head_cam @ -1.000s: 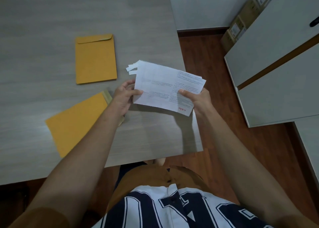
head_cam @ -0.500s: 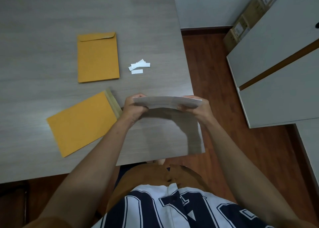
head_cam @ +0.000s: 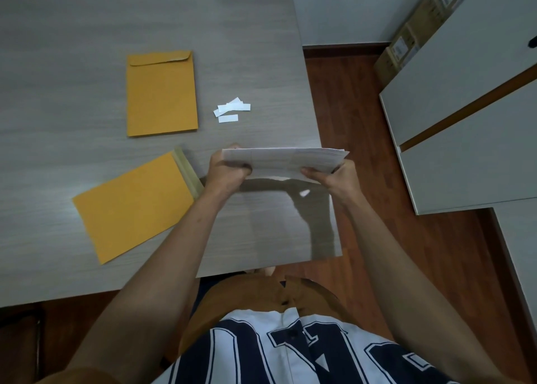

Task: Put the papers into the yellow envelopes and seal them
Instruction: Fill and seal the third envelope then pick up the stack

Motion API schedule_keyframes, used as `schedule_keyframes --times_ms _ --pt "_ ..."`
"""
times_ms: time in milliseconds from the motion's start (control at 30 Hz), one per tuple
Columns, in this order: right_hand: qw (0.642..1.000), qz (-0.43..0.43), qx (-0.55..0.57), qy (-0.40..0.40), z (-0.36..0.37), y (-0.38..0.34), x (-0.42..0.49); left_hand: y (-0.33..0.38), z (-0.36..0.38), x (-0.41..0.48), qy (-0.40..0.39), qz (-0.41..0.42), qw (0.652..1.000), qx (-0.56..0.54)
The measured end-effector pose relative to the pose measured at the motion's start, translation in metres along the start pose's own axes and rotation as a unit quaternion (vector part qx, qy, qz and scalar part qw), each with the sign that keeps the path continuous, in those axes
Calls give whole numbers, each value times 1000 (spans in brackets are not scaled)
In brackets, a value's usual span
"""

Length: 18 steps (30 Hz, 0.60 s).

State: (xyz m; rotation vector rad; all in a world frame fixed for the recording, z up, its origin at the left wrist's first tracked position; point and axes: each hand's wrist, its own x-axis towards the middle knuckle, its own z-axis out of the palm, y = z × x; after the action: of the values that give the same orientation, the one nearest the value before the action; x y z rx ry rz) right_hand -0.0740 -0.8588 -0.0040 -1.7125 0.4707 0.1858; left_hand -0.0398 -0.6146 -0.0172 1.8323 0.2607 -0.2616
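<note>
I hold a stack of white printed papers [head_cam: 284, 160] nearly edge-on above the grey table [head_cam: 87, 20]. My left hand [head_cam: 228, 170] grips its left end and my right hand [head_cam: 334, 177] grips its right end. A yellow envelope [head_cam: 133, 203] lies tilted just left of my left hand, its flap open and the adhesive strip showing. A second yellow envelope [head_cam: 161, 93], its flap folded down, lies flat farther back.
A few small white paper strips [head_cam: 232, 110] lie on the table behind the papers. The table's right edge runs close to my right hand, with wooden floor beyond. White cabinets [head_cam: 465, 116] and cardboard boxes [head_cam: 412, 35] stand at the right.
The papers have tipped from facing me to almost flat and edge-on, and dropped slightly toward me, uncovering the white strips. Both hands keep their grip.
</note>
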Motion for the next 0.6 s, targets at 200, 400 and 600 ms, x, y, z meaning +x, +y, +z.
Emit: schedule_keyframes --times_ms 200,400,600 --pt "998 -30 -45 -35 2 5 -5 -13 0 -5 6 -17 1000 -8" --pt "998 -2 -60 13 7 6 -1 -14 8 -4 33 -43 998 19" --pt "999 -6 -41 -25 16 -12 6 0 -11 -3 24 -25 999 2"
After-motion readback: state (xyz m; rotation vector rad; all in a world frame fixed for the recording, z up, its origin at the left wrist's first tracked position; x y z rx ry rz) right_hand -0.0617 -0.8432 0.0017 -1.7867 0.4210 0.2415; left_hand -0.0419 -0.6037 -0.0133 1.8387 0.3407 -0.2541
